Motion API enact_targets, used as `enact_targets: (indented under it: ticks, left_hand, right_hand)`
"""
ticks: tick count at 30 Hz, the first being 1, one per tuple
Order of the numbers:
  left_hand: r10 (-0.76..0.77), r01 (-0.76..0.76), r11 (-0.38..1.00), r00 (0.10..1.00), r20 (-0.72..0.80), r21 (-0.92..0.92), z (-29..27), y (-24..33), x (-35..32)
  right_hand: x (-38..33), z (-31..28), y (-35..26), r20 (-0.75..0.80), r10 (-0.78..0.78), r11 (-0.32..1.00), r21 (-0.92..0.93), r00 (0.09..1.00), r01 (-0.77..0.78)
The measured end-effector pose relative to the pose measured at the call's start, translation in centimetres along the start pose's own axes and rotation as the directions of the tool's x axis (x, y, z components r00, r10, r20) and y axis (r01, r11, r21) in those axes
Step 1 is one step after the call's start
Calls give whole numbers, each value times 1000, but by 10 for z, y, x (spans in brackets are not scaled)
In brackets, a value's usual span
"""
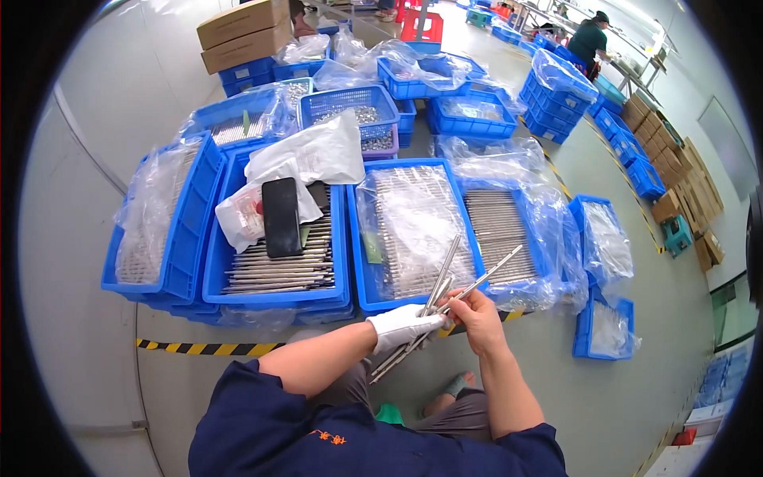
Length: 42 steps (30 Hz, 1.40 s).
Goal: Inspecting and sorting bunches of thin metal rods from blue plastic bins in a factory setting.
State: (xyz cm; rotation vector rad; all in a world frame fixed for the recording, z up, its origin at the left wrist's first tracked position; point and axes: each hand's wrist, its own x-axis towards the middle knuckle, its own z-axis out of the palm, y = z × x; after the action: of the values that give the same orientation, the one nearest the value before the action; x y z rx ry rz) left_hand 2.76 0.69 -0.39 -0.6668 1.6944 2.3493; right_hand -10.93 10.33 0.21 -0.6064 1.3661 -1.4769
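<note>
My left hand, in a white glove, is closed around several thin metal rods. They stick out above and below the fist at slightly different angles. Bare fingers of my right hand pinch one metal rod, which slants up to the right and crosses the others. Both hands nearly touch, in front of a blue crate of similar rods partly covered by clear plastic. In the crate to its left, more rods lie in rows beneath a black phone and a white plastic bag.
Another rod-filled blue crate stands far left, and plastic-draped rods lie to the right. Behind is a blue basket of small metal parts. Yellow-black tape marks the floor. A person stands at the back right.
</note>
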Motion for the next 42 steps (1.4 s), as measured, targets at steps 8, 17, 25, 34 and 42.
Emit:
enact_targets:
  ticks: [8,17,25,34,42]
  left_hand:
    - [272,-312,916,945,-180,-251,-13,4,-1]
    - [239,-267,863,964,-119,-430,-19,11,-6]
    - [308,-488,795,837,-452,-361,-48,21,-14]
    - [156,-164,983,984,-89,-86,-19,4,-3]
    - [-13,-27,954,991,132,298,23,-9,1]
  right_hand:
    - [7,-47,-16,35,59,933,354,998,-67]
    - [-8,5,17,493,349,842,209,797,-498]
    - [-39,41,12,748,436,856,-174,500,-486]
    - [1,-19,-30,96,-63,950,309,993,30]
    - [4,-48,-34,104,-179,894,433,978,117]
